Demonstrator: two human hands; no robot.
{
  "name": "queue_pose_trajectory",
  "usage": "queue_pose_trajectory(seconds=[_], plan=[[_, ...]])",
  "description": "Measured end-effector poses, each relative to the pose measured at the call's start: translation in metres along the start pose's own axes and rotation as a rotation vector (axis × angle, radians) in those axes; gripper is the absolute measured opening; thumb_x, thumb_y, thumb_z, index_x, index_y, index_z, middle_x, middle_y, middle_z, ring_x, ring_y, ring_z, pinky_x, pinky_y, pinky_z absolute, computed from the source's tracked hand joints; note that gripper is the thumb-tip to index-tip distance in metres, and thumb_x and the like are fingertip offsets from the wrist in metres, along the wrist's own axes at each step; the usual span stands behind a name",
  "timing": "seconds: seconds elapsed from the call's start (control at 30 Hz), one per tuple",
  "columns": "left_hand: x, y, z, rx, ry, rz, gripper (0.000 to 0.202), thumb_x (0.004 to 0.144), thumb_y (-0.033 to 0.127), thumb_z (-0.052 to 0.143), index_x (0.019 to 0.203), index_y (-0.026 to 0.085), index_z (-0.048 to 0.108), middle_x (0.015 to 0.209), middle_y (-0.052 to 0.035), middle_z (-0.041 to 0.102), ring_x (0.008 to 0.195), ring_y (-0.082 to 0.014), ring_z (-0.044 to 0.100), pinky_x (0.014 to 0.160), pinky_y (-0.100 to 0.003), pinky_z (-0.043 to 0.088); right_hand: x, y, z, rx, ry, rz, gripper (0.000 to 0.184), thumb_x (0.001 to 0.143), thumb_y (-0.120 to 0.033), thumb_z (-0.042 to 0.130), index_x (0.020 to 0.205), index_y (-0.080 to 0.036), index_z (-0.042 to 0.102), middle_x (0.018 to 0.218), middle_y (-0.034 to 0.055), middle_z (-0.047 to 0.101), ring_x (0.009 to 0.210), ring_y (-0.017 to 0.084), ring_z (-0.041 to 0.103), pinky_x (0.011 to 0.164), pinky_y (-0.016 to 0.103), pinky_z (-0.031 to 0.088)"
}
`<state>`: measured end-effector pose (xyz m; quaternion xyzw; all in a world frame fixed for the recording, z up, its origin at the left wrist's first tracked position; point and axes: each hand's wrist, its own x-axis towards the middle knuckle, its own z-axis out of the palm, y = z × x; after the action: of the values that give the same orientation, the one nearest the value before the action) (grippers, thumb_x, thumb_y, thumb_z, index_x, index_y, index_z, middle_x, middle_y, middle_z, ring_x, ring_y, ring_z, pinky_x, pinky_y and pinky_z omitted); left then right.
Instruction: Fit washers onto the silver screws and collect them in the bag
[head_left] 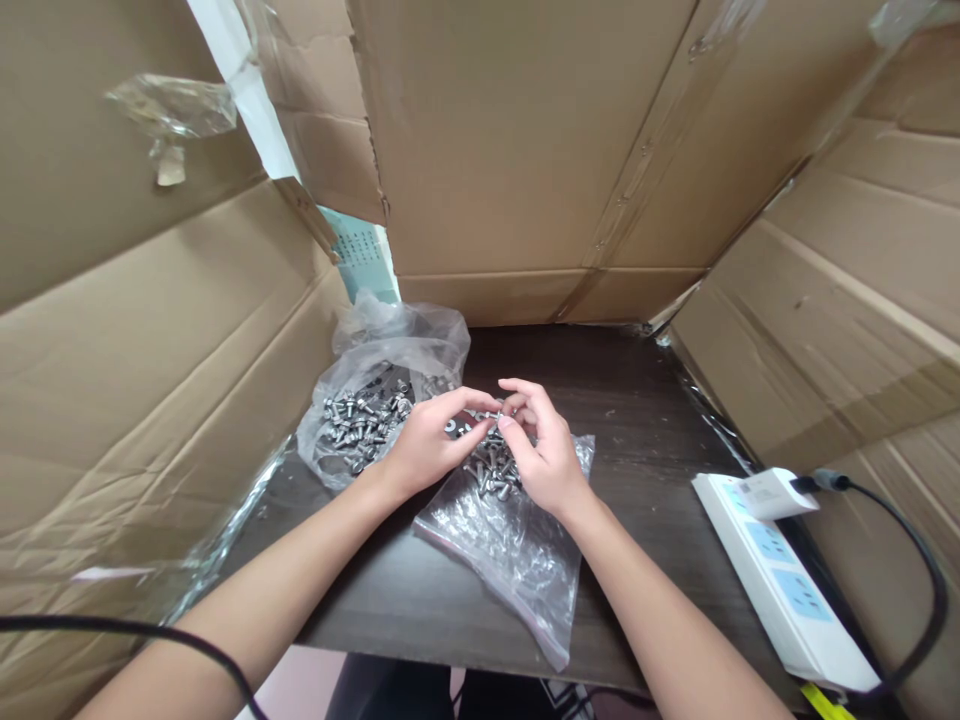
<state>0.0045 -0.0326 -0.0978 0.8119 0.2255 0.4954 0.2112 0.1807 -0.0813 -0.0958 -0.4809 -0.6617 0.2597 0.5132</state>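
Note:
My left hand [433, 437] and my right hand [545, 447] meet above the middle of the table, fingertips almost touching. Between them is a small silver bolt [493, 414], pinched by both; its exact shape is partly covered by the fingers. Just below my hands lies a pile of loose bolts [496, 472] on a flat clear zip bag [517, 560]. A few washers [450, 427] show beside my left fingers. To the left stands an open clear plastic bag [397, 350] full of metal bolts [360, 425].
Cardboard walls [525, 150] enclose the dark wooden table [637, 400] at the back and both sides. A white power strip [787, 590] with a plugged-in adapter [776, 493] lies at the right. A black cable [150, 628] crosses the lower left.

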Motion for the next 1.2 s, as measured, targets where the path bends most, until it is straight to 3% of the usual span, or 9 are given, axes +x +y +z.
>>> queue_pose_trajectory(seconds=[0.13, 0.27, 0.43, 0.6, 0.73, 0.9, 1.1, 1.2], plan=[[0.0, -0.0005, 0.0003, 0.006, 0.014, 0.022, 0.018, 0.092, 0.009, 0.071, 0.109, 0.015, 0.07, 0.1, -0.0032, 0.077, 0.085, -0.0103, 0.075, 0.078, -0.017, 0.061, -0.0008, -0.0004, -0.0001, -0.005, -0.004, 0.039, 0.033, 0.102, -0.03, 0.047, 0.132, -0.019, 0.055, 0.08, -0.001, 0.057, 0.067, 0.012, 0.056, 0.066, 0.026, 0.047], [0.0001, -0.0017, 0.0008, -0.018, 0.023, 0.02, 0.02, 0.091, 0.008, 0.071, 0.11, 0.015, 0.069, 0.101, -0.0036, 0.075, 0.085, -0.0097, 0.073, 0.077, -0.017, 0.062, -0.0006, -0.0002, 0.0002, 0.034, -0.032, 0.037, 0.036, 0.1, -0.03, 0.05, 0.134, -0.019, 0.053, 0.092, 0.0014, 0.061, 0.07, 0.012, 0.059, 0.065, 0.026, 0.047], [0.0006, 0.0001, 0.0001, 0.0, -0.001, 0.035, 0.022, 0.09, 0.007, 0.069, 0.11, 0.015, 0.067, 0.1, -0.004, 0.073, 0.086, -0.0109, 0.072, 0.077, -0.019, 0.062, 0.0003, 0.0, 0.0002, 0.016, -0.011, 0.045, 0.033, 0.101, -0.03, 0.049, 0.13, -0.019, 0.057, 0.083, -0.0005, 0.057, 0.07, 0.012, 0.057, 0.067, 0.026, 0.048], [0.001, 0.0025, -0.0027, 0.065, -0.007, 0.053, 0.027, 0.088, 0.008, 0.071, 0.113, 0.016, 0.067, 0.094, -0.0021, 0.073, 0.082, -0.0116, 0.071, 0.078, -0.022, 0.061, -0.0009, 0.0001, -0.0002, 0.044, -0.071, 0.053, 0.038, 0.095, -0.026, 0.054, 0.133, -0.02, 0.056, 0.093, 0.002, 0.06, 0.075, 0.013, 0.06, 0.068, 0.026, 0.048], [0.001, 0.0024, -0.0038, 0.059, -0.013, 0.054, 0.028, 0.089, 0.01, 0.072, 0.116, 0.016, 0.067, 0.095, -0.0028, 0.074, 0.083, -0.0123, 0.072, 0.079, -0.023, 0.062, -0.0011, -0.0004, -0.0003, 0.027, -0.118, 0.074, 0.035, 0.098, -0.026, 0.049, 0.131, -0.021, 0.057, 0.084, 0.0002, 0.058, 0.07, 0.014, 0.056, 0.067, 0.028, 0.045], [0.0006, 0.0018, -0.0024, -0.002, -0.021, 0.032, 0.025, 0.092, 0.012, 0.069, 0.116, 0.016, 0.066, 0.102, -0.006, 0.074, 0.089, -0.0139, 0.074, 0.078, -0.024, 0.064, -0.001, -0.0003, -0.0004, 0.046, -0.11, 0.08, 0.035, 0.098, -0.025, 0.047, 0.131, -0.021, 0.057, 0.095, 0.0035, 0.063, 0.073, 0.014, 0.057, 0.066, 0.028, 0.044], [0.0001, 0.0003, -0.0011, -0.007, -0.047, 0.045, 0.032, 0.089, 0.007, 0.068, 0.12, 0.015, 0.065, 0.105, -0.0063, 0.075, 0.09, -0.0134, 0.075, 0.081, -0.024, 0.064, -0.0011, 0.0001, -0.0005, 0.004, -0.07, 0.105, 0.032, 0.103, -0.03, 0.044, 0.129, -0.02, 0.059, 0.076, -0.0008, 0.056, 0.067, 0.014, 0.054, 0.063, 0.027, 0.041], [-0.0003, -0.0004, -0.0008, 0.003, -0.041, 0.055, 0.029, 0.09, 0.008, 0.067, 0.119, 0.015, 0.065, 0.104, -0.006, 0.075, 0.09, -0.0134, 0.075, 0.081, -0.024, 0.064, -0.0003, 0.0002, -0.0007, 0.044, -0.084, 0.101, 0.033, 0.099, -0.029, 0.049, 0.13, -0.02, 0.057, 0.081, -0.0005, 0.058, 0.067, 0.013, 0.055, 0.063, 0.026, 0.043]])
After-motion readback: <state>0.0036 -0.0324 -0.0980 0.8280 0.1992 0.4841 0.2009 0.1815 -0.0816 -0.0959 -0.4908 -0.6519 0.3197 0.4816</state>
